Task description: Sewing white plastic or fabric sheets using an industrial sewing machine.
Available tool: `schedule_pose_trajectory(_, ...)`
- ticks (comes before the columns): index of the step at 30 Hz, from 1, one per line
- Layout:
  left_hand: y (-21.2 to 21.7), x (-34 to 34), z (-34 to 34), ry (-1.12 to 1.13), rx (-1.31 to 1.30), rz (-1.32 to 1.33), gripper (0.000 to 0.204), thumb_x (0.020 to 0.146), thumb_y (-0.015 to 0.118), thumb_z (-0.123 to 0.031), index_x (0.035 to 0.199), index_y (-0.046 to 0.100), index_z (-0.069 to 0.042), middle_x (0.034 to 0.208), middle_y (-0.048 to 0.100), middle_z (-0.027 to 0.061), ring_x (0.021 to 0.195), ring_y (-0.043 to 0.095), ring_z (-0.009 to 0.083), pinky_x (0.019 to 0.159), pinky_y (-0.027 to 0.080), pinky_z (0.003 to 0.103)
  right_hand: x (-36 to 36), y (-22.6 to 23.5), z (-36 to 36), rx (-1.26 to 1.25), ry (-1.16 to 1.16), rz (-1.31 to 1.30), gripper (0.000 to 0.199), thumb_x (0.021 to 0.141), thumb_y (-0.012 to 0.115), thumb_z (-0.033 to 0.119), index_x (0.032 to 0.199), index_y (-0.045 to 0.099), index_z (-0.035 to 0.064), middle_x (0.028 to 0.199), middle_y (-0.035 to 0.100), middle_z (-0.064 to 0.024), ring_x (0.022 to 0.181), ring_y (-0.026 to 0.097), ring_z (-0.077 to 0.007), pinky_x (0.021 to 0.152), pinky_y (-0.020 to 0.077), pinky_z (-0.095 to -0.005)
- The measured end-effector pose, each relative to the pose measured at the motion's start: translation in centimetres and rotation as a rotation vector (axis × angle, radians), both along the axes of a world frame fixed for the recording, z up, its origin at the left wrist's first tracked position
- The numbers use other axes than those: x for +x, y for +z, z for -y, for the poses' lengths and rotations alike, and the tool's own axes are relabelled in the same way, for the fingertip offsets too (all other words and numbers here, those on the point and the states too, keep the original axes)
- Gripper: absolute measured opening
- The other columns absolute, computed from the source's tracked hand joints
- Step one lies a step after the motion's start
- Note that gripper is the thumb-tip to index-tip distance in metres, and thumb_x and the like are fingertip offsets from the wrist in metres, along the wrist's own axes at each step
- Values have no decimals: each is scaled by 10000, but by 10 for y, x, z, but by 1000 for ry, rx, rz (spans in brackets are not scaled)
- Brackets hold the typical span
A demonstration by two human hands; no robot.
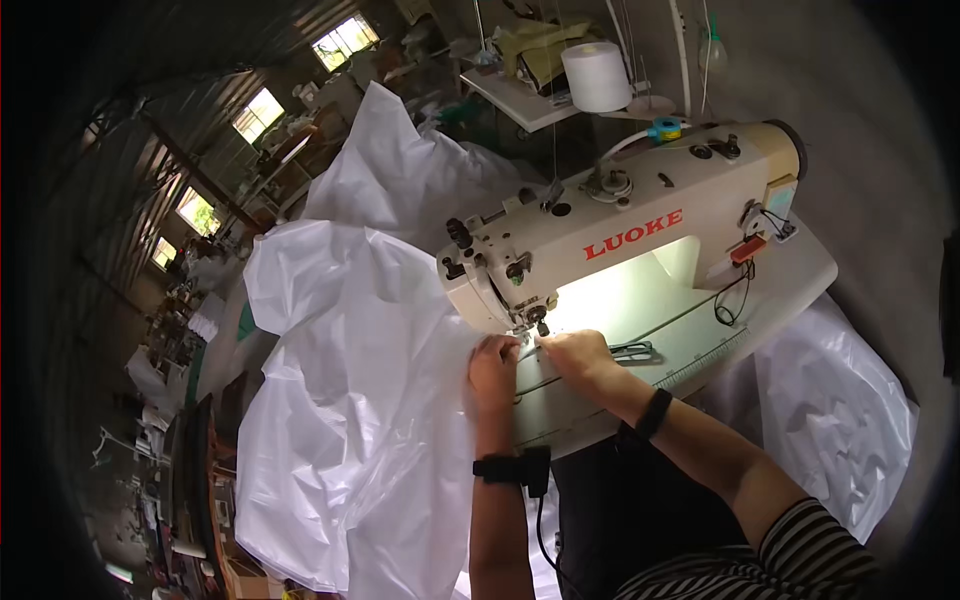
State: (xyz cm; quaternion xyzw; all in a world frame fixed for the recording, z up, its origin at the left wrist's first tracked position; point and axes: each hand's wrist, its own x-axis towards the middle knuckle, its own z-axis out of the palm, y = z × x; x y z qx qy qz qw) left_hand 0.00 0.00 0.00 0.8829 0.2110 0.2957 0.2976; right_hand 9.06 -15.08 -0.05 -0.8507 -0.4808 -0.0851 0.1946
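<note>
A white sewing machine (620, 225) stands in front of me, its lamp lighting the bed under the arm. Close to the needle and presser foot (522, 333), my left hand (493, 368) has its fingers bent and drawn together. My right hand (578, 355) pinches just right of the needle, thumb and forefinger closed. What either hand holds is too small or hidden to make out. A large, crumpled white plastic sheet (350, 400) spreads left of the machine, beside my left hand. Metal thread snips (632, 351) lie on the bed, right of my right hand.
A white thread cone (597, 77) stands behind the machine, near a side table (530, 105) with cloth. Ruler markings (705, 358) run along the bed's front edge. More white sheeting (840, 410) hangs at the right. A cable (543, 530) trails from my left wrist strap.
</note>
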Motion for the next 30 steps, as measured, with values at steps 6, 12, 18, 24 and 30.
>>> schedule_pose_trajectory(6, 2, 4, -4, 3, -34, -33, 74, 822, 729, -70, 895, 723, -75, 926, 687, 97, 862, 644, 289, 828, 509, 398, 0, 0, -7, -53, -44, 28, 266, 949, 537, 122, 1161, 695, 152, 832, 724, -78, 781, 731, -247, 640, 573, -382)
schedule_pose_trajectory(12, 44, -35, 39, -56, 163, -224, 393, 865, 691, -72, 1253, 626, -66, 1407, 558, 118, 1240, 568, 343, 1047, 485, 430, 0, 4, -3, -28, -42, -43, 292, 937, 562, 133, 1206, 675, 132, 849, 728, -100, 759, 719, -293, 654, 567, -410)
schedule_pose_trajectory(18, 126, -236, 88, 349, 553, -129, 500, 726, 807, -143, 1204, 669, -88, 1363, 597, 134, 1267, 549, 376, 1099, 398, 543, -69, 29, 67, 455, 327, -386, 186, 905, 628, 80, 1073, 702, 50, 822, 718, -122, 736, 709, -308, 662, 560, -382)
schedule_pose_trajectory(24, 105, -332, 86, 508, 468, -561, 463, 786, 766, -171, 1226, 655, -78, 1021, 688, 115, 883, 652, 314, 826, 500, 430, -160, 5, 79, 79, 588, -1263, 362, 1034, 588, 320, 1197, 671, 8, 927, 735, -120, 857, 717, -195, 796, 544, -301)
schedule_pose_trajectory(30, 129, -339, 124, -176, -304, -672, 248, 963, 651, -100, 1203, 704, -69, 1283, 678, 200, 1169, 661, 348, 983, 532, 452, -196, -39, 76, 44, 556, -2110, 533, 1039, 556, 434, 1413, 502, 59, 1314, 618, -76, 1259, 563, -212, 1036, 486, -376)
